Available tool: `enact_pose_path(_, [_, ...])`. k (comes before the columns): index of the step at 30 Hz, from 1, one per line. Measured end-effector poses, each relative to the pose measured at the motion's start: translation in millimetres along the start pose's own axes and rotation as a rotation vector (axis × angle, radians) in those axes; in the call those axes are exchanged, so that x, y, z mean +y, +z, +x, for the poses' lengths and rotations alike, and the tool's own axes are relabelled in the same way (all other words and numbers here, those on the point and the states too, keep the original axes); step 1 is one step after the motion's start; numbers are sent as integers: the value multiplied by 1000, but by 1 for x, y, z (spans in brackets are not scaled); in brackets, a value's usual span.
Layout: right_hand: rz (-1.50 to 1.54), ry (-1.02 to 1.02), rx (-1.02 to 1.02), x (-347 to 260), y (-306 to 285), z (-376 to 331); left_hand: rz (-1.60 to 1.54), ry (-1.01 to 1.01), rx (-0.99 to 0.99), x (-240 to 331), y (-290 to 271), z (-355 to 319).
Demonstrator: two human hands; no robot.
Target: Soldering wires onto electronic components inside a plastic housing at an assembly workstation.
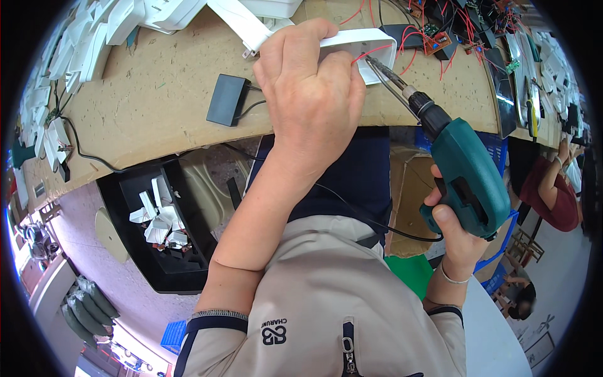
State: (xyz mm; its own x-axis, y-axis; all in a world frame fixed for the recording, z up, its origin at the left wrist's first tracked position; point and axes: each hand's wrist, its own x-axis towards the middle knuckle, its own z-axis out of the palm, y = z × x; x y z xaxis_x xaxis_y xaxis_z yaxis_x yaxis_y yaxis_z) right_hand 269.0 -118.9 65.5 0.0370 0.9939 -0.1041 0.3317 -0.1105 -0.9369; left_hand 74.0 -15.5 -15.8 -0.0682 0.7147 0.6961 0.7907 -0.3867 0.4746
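Note:
My left hand (314,88) is closed round a white plastic housing (385,45) at the table's edge, its back turned up and the fingertips partly hidden. A thin red wire (375,50) runs from beside its thumb into the housing's open end. My right hand (457,235) grips a green pistol-shaped soldering gun (472,169), fingers wrapped about the handle. The gun's dark metal tip points up and left into the housing, close to the red wire; whether they touch I cannot tell. A black rectangular box (226,99) with two leads lies left of my left wrist.
White plastic housings (125,22) pile up at the far left. Red wires and circuit boards (438,43) crowd the far right. A black bin (196,270) with white scraps sits below the table's edge. A black cord (94,160) crosses the table. Another person (553,188) is at right.

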Motion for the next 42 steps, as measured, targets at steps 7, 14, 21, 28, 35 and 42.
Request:
enact_pose_path(7, [92, -39, 46, -3, 4, 0, 1, -5, -6, 1, 0, 0])
enact_pose_path(14, [92, -58, 48, -1, -1, -3, 1, -3, -10, 1, 0, 0])
enact_pose_path(21, [42, -7, 46, 3, -3, -7, 2, -4, -16, 0, 0, -1])
enact_pose_path(28, [169, -104, 64, 9, -16, -20, -10, -15, -24, 2, -3, 0])
enact_pose_path(35, [299, -178, 122, 17, -27, -19, 91, -8, -83, 10, -13, 5])
enact_pose_path(42, [360, -156, 116, 22, -28, -18, 184, 23, -121, 17, -16, 9])
